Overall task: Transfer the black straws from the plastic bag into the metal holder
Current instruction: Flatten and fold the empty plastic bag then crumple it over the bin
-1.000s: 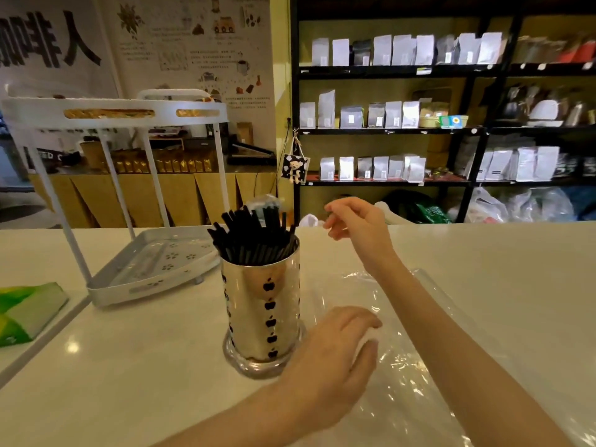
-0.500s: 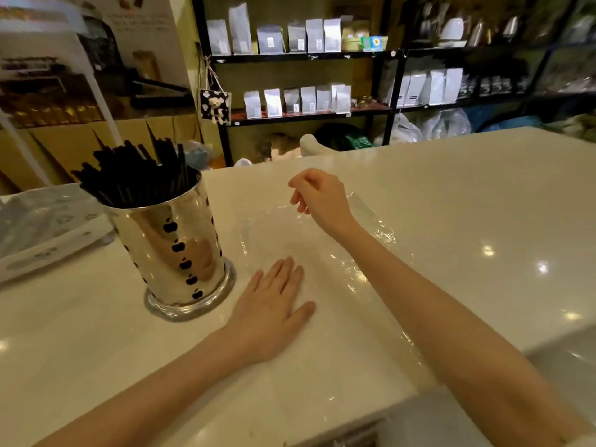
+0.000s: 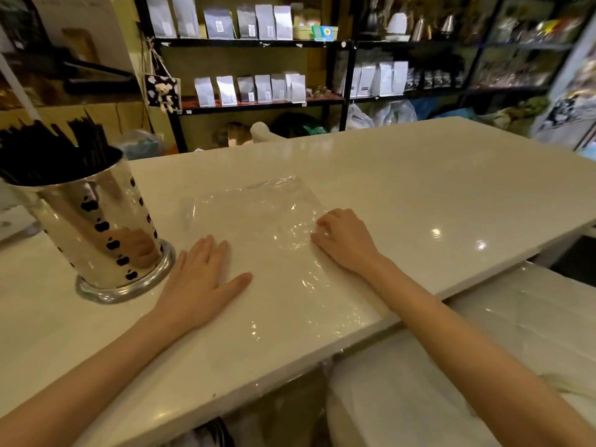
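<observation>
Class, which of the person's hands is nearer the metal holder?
Left. The left hand lies flat just beside the metal holder's base; the right hand rests farther away, across the plastic bag.

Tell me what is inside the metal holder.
Black straws fill the metal holder, their tops fanning out above the rim. The shiny wall hides their lower ends and anything at the bottom.

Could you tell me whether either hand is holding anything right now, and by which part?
Nothing is gripped. The left hand lies flat and the right hand rests on the empty plastic bag.
</observation>
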Tool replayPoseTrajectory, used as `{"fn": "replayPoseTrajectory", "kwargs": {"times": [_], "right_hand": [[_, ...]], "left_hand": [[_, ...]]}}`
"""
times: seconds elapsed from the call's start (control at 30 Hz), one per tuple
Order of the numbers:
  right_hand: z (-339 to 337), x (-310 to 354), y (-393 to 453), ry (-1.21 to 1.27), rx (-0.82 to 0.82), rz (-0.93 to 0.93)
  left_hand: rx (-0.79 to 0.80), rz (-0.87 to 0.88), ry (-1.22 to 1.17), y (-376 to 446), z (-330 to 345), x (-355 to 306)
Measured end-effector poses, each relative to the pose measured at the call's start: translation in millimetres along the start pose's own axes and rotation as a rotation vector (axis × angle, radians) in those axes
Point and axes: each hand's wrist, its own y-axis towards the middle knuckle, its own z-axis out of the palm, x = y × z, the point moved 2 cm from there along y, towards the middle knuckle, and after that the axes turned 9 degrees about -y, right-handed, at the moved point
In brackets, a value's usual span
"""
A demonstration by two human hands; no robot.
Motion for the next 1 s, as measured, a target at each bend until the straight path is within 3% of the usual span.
{"fn": "replayPoseTrajectory", "kwargs": {"times": [0.13,0.4,0.53,0.7,0.83,1.0], "right_hand": [[2,-8,-8,-0.147,0.02,0.131],[0,-3,-7,0.06,0.034,0.195],[-3,-3,-6,0.226,-0.036,0.217],[-13,-10,-5,0.681,-0.127,0.311],[-24,-18,-1,1.043,-0.112,0.489],[-48,-36,-4,1.23,-0.228,0.529]], "left_hand": [[-0.105,-0.13,-0.045,-1,-1,3],[-0.114,-0.212,-0.085,12,0,-5],[-0.241,-0.222,-0.501,13,-6,-15],[-0.46,-0.368,-1.013,11,-18,-15],[-0.457,-0.425,-1.281,8,-23,-25],[-0.338,-0.495,-1.482,13,-37,-35]]}}
